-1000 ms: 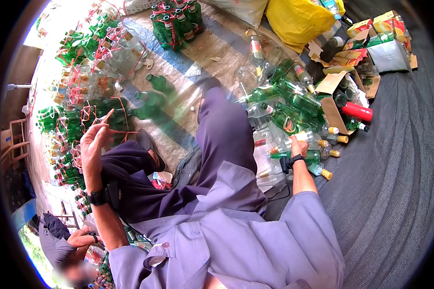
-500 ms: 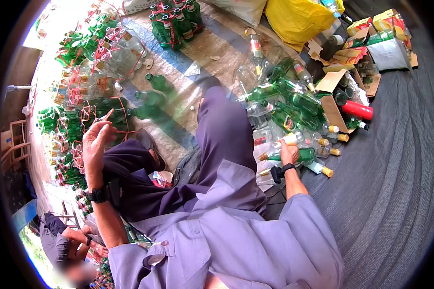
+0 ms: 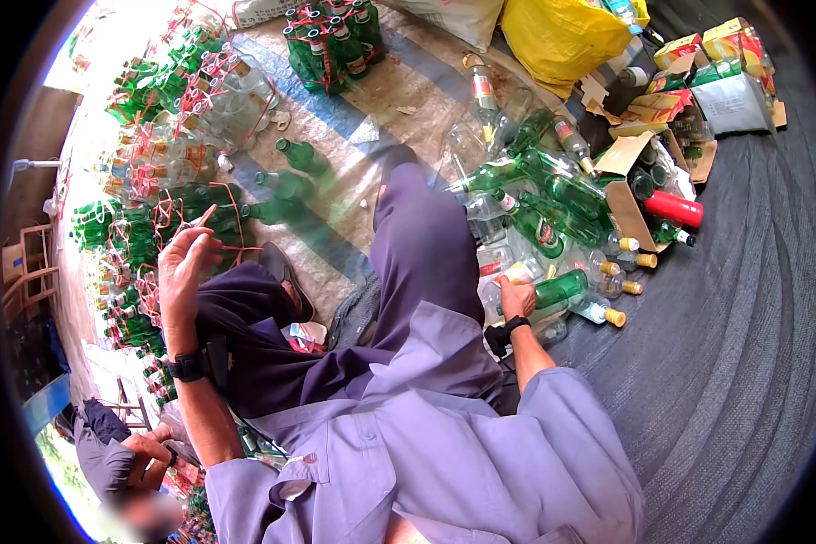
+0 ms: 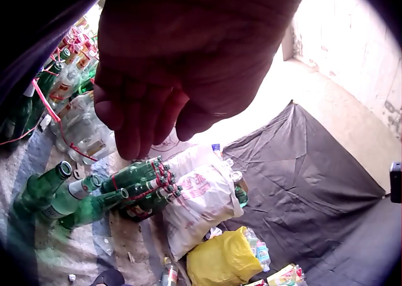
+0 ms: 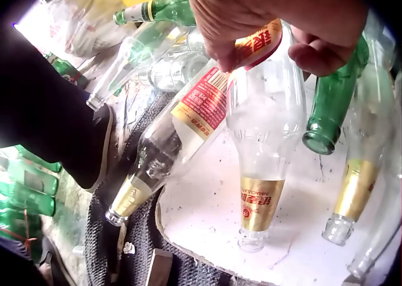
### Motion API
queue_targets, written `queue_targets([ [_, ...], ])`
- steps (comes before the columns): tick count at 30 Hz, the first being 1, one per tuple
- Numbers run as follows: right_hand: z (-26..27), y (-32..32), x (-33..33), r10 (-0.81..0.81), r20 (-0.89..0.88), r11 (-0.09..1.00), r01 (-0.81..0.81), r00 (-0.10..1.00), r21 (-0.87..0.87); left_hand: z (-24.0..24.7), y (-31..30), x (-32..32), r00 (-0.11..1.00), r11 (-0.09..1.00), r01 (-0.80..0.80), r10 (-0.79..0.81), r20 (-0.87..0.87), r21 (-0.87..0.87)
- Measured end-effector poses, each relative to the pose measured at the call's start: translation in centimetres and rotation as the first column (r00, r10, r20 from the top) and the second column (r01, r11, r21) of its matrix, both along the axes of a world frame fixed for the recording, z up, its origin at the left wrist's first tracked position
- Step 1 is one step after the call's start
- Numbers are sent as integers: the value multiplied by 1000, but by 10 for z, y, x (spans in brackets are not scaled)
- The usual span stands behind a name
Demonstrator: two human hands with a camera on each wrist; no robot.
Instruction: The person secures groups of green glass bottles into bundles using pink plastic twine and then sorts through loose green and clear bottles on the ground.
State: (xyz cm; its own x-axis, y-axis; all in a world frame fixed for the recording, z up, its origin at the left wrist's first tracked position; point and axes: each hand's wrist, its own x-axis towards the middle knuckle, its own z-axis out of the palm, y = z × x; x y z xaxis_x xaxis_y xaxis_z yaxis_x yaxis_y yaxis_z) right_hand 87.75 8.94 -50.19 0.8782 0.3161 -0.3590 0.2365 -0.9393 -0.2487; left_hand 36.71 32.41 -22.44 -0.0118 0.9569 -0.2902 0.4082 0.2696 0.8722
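My right hand [image 3: 517,297] grips a clear glass bottle [image 5: 264,135] by its body. The bottle has a red label and gold neck foil, and its mouth points toward the bottom of the right wrist view. Beside it lie another clear bottle [image 5: 179,126] with a red-and-gold label and a green bottle [image 5: 330,110]. My left hand [image 3: 183,276] is raised over my knee, fingers loosely bent, with nothing seen in it in the left wrist view. Beyond it, a few loose green bottles [image 4: 81,198] stand on the floor sheet.
Bottle bundles tied with red string [image 3: 159,150] line the left side; another green bundle [image 3: 333,45] stands at the back. Loose bottles [image 3: 553,195] pile up at right, near cardboard boxes [image 3: 627,213] and a yellow bag [image 3: 558,41]. Another person [image 3: 109,462] is at lower left.
My right hand has moved left, toward my leg, along the near edge of the bottle pile, and a clear bottle has come with it. The left hand has barely moved.
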Motion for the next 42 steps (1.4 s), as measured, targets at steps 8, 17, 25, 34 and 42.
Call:
queue_targets([
  [8, 2, -13, 0, 25, -49, 998, -23, 998, 50, -4, 2, -2, 999, 1000, 29, -28, -16, 10],
  [17, -1, -51, 9, -80, 25, 993, 78, 996, 89, -6, 2, -4, 999, 999, 40, -40, -29, 5],
  [25, -52, -87, 24, -352, -202, 925, 373, 914, 74, -5, 2, -2, 999, 999, 36, -35, -32, 11],
  [34, -9, -50, 31, -264, -78, 959, 253, 961, -127, -6, 3, 1, 1000, 1000, 28, -28, -14, 10],
  [42, -3, -55, 27, -191, -59, 973, 181, 980, -140, -11, 5, 0, 999, 999, 40, -40, 3, -5],
])
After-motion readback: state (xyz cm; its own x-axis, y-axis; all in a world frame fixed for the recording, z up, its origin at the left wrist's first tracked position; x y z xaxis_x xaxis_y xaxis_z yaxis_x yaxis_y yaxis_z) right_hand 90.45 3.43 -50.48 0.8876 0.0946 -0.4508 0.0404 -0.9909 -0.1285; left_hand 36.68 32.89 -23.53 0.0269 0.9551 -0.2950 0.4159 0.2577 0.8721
